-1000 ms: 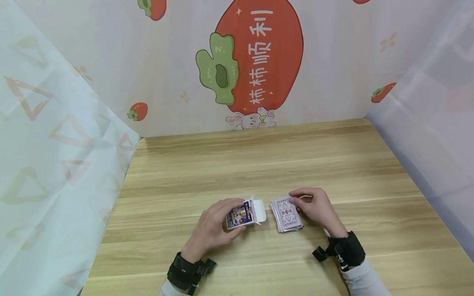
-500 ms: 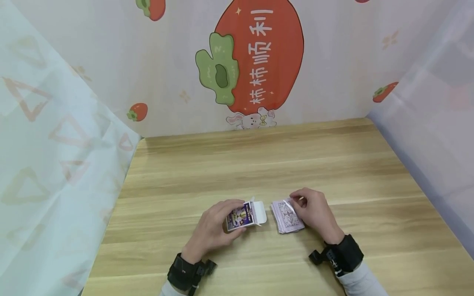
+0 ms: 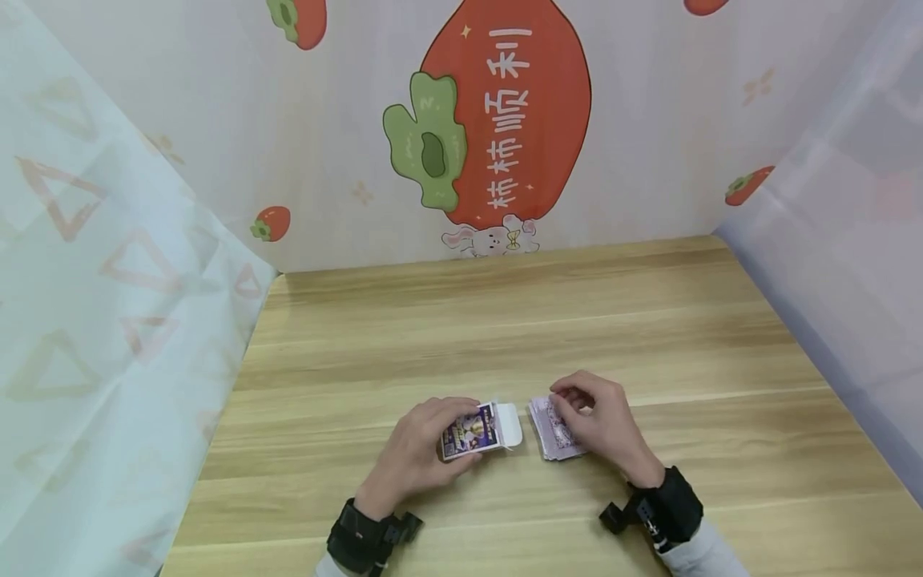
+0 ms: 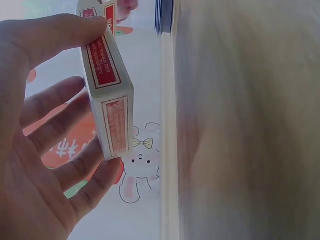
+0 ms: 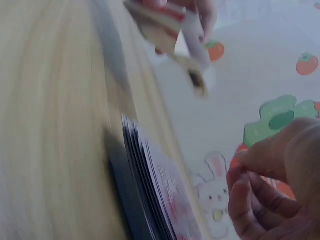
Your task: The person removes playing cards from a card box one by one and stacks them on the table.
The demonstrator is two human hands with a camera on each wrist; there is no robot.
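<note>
My left hand point(image 3: 413, 449) grips a small card box point(image 3: 472, 433) with a purple printed face, thumb on one edge and fingers on the other. The box is held above the tabletop, its white end flap point(image 3: 511, 425) open toward the right. In the left wrist view, red printed panels show on the box's narrow sides point(image 4: 105, 65). A deck of playing cards point(image 3: 546, 437) lies on the table right of the box, slightly uneven. My right hand point(image 3: 609, 425) hovers over the deck's right part, fingers curled and thumb against them. The right wrist view shows no card between those fingertips.
The wood-grain table point(image 3: 346, 336) reaches back to a white cloth point(image 3: 324, 144) printed with persimmons and a rabbit. More cloth hangs along the left side point(image 3: 86, 320) and right side point(image 3: 851, 280).
My right hand has shifted left over the deck, its fingers curling more, and now covers more of the cards. The left hand keeps its grip on the box with little movement.
</note>
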